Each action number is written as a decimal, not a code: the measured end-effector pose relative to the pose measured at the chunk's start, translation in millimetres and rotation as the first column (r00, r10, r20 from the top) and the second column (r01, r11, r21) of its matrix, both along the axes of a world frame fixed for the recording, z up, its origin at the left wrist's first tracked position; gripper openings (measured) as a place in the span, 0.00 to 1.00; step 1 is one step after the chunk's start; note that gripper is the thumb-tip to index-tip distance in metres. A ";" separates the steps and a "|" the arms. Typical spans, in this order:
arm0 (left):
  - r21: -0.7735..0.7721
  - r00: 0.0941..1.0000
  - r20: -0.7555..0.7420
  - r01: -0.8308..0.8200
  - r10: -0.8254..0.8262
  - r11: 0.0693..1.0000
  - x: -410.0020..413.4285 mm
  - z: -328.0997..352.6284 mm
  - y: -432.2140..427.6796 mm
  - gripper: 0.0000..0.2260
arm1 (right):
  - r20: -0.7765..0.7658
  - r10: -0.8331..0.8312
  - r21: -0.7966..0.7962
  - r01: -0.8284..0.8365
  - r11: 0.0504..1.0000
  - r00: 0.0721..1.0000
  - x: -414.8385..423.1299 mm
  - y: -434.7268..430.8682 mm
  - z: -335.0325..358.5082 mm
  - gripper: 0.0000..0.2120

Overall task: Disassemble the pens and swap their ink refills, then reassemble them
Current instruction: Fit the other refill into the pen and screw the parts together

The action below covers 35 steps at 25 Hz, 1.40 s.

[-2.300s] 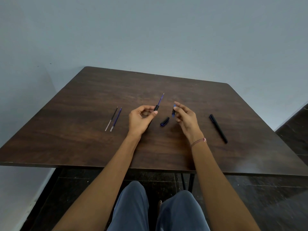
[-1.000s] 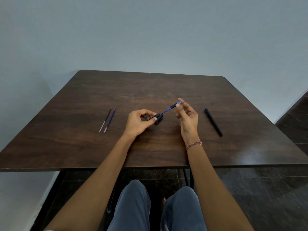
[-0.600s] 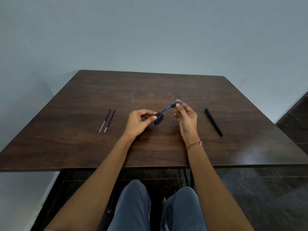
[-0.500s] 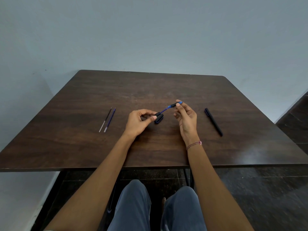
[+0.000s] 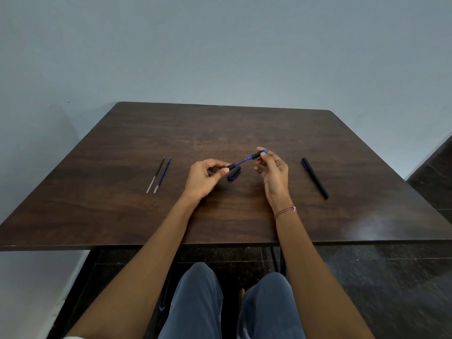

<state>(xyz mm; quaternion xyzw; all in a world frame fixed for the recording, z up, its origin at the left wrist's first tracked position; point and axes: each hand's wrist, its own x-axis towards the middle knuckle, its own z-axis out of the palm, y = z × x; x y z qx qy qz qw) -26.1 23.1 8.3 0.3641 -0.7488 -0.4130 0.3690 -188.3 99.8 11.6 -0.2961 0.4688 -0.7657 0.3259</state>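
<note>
My left hand (image 5: 204, 178) pinches a black pen barrel (image 5: 231, 166) whose blue refill (image 5: 241, 161) sticks out toward the right. My right hand (image 5: 275, 173) holds the blue-and-black tip piece (image 5: 257, 155) threaded on the far end of that refill. A dark pen cap (image 5: 234, 173) lies on the table just under the barrel. A whole black pen (image 5: 314, 177) lies to the right of my right hand. Two loose refills, one black (image 5: 155, 174) and one blue (image 5: 162, 175), lie side by side at the left.
The dark wooden table (image 5: 122, 216) stands against a pale wall, its front edge close above my knees. Dark tiled floor shows at the right and below.
Since 2.3 s ago my right hand lifted the tip piece onto the refill's end. Over the last second both hands have stayed almost still.
</note>
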 end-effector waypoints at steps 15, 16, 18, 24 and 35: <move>-0.055 1.000 -0.018 0.019 -0.020 0.998 0.9 0.3 3.4 0.09 | -0.355 0.027 0.134 0.022 0.991 0.934 7.3 -5.3 -7.2 0.04; -0.058 0.999 -0.019 0.026 -0.027 0.998 1.0 0.1 3.5 0.09 | -0.362 0.024 0.135 0.027 0.990 0.932 7.7 -5.5 -7.2 0.06; -0.055 0.999 -0.019 0.038 -0.039 0.998 1.1 -0.5 3.8 0.09 | -0.374 0.018 0.138 0.036 0.990 0.927 7.9 -5.2 -7.1 0.10; -0.017 0.998 -0.031 0.046 -0.046 0.999 1.3 -1.7 1.9 0.09 | -0.264 0.069 0.110 -0.041 0.993 0.962 6.6 -5.9 -6.4 0.09; 0.197 0.976 -0.132 0.196 -0.172 0.961 3.1 1.2 5.0 0.08 | -0.072 0.229 -0.013 -0.231 0.973 0.971 0.9 -3.0 -2.4 0.17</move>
